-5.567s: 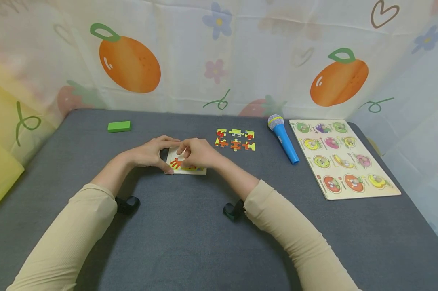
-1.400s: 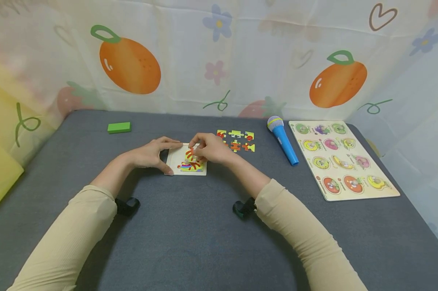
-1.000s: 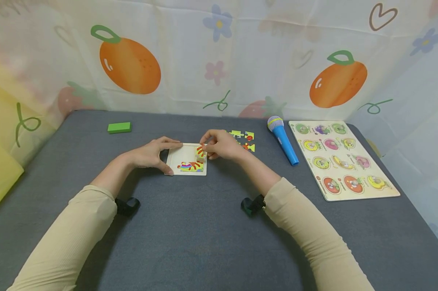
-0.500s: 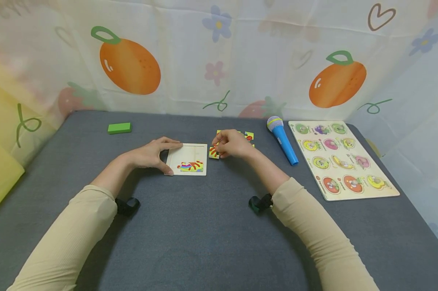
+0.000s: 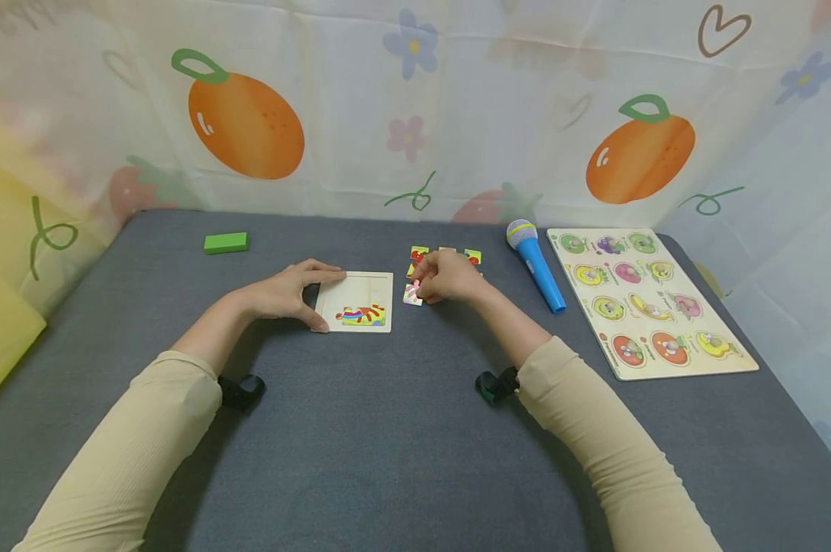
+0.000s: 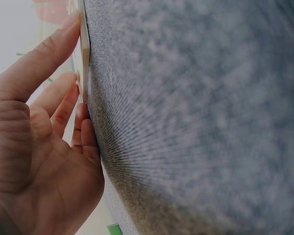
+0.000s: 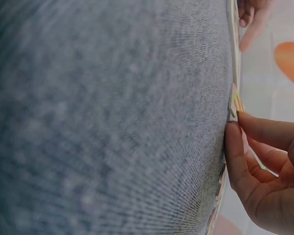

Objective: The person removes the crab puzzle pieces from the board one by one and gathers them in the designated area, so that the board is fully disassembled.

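My left hand (image 5: 284, 291) holds a small pale wooden puzzle tray (image 5: 346, 291) at its left side, thumb at the near corner and fingers at the far edge. Joined puzzle pieces (image 5: 362, 316) with red stripes lie in the tray's lower right. Between thumb and fingers, my right hand (image 5: 451, 277) pinches a puzzle piece (image 5: 412, 294) just right of the tray. In the right wrist view that piece (image 7: 234, 104) is seen nearly edge-on, low at the cloth. Loose yellow and red puzzle pieces (image 5: 474, 257) lie on the table behind the right hand, which hides some of them.
A blue toy microphone (image 5: 543, 268) lies right of the loose pieces. Beyond it is a fruit peg board (image 5: 602, 337). A green block (image 5: 226, 243) sits at the back left of the grey cloth-covered table (image 5: 360, 437). A printed curtain (image 5: 346, 107) hangs behind.
Striped pieces have left the tray's upper part: my right hand carried them rightward out of it, then lowered a piece in front of the loose ones. The left hand stays put.
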A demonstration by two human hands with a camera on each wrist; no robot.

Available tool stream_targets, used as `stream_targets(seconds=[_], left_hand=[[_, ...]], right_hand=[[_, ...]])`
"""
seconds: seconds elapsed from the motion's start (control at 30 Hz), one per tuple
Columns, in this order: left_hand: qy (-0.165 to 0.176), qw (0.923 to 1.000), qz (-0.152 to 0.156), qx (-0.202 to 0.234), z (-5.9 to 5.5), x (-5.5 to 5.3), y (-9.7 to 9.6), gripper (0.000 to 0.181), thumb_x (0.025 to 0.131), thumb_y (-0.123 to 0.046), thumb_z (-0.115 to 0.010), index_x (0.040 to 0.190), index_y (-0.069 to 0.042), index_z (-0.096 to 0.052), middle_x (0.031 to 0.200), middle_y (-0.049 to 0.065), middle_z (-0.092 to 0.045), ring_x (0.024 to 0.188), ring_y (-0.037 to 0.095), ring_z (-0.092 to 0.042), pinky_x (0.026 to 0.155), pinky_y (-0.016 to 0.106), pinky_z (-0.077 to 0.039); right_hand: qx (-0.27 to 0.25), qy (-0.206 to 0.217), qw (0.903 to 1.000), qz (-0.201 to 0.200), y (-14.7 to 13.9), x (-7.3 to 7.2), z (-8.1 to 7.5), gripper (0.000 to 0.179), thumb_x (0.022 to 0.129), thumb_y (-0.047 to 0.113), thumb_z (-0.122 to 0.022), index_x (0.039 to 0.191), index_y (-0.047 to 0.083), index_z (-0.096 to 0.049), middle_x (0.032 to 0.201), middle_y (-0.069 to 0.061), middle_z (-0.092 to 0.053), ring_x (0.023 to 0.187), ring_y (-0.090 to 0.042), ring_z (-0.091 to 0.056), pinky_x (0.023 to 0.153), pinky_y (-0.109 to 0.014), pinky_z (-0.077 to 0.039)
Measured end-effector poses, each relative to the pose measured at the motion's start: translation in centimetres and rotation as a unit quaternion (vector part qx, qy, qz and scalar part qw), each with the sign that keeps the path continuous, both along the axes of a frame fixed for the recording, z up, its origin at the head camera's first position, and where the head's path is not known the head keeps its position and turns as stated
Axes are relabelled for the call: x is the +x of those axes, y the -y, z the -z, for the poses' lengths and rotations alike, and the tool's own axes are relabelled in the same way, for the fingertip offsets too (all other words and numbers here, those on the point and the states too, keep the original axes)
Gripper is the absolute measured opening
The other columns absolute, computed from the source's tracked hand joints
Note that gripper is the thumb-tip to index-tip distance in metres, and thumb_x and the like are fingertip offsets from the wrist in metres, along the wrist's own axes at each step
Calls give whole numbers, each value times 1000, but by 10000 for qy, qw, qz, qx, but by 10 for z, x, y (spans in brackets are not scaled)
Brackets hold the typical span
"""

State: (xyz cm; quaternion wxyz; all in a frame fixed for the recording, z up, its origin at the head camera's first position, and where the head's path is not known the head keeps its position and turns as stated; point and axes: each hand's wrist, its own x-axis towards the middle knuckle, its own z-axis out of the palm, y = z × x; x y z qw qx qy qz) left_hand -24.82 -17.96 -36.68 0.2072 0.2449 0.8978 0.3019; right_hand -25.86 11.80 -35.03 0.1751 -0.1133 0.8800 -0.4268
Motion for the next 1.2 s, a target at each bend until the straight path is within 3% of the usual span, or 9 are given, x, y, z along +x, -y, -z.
stream_targets(seconds=[0.27,0.67,1.2], left_hand=[[1,10000,-13,-52,0,0,0,95,75,-24,-85,154,-10,-35,159,15,-27,146,42,-17,113,64,-22],[-9,10000,-10,-68,0,0,0,95,75,-25,-85,154,-10,-35,159,14,-27,146,42,-18,113,64,-23],[-16,10000,-27,-38,1,0,0,95,75,-23,-85,154,-10,-35,158,15,-28,145,41,-19,113,63,-23]], right_hand=[[13,-190,9998,-46,1,0,0,15,80,-4,-70,95,-2,-71,70,1,-61,59,-6,-61,64,-25,-60],[484,-339,9983,-24,4,2,-1,20,83,-2,-69,102,-2,-73,71,2,-64,59,-6,-63,64,-23,-59],[533,-355,9979,-46,5,3,-1,22,84,-2,-67,105,-2,-72,66,4,-58,59,-7,-62,66,-24,-59]])
